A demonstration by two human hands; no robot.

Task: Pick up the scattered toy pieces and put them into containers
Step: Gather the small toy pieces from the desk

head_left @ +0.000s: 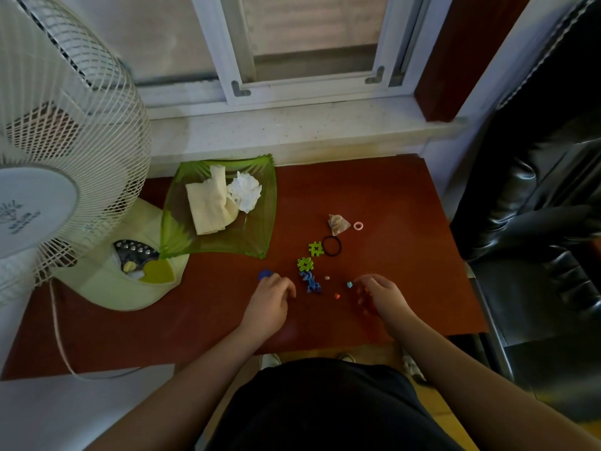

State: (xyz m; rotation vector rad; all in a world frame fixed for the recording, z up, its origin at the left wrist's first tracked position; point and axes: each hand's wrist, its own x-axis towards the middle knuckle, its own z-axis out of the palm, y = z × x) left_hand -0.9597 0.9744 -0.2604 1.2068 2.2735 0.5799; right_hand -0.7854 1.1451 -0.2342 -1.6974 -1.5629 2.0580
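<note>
Though printed, fan hub [31,211] illegible.

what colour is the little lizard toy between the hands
Blue; the lizard toy shows best in the head view, below a green piece.

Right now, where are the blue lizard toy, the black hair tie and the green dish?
blue lizard toy [311,282], head view, on its body.
black hair tie [339,250], head view, on the band's right side.
green dish [257,247], head view, on its near right rim.
</note>
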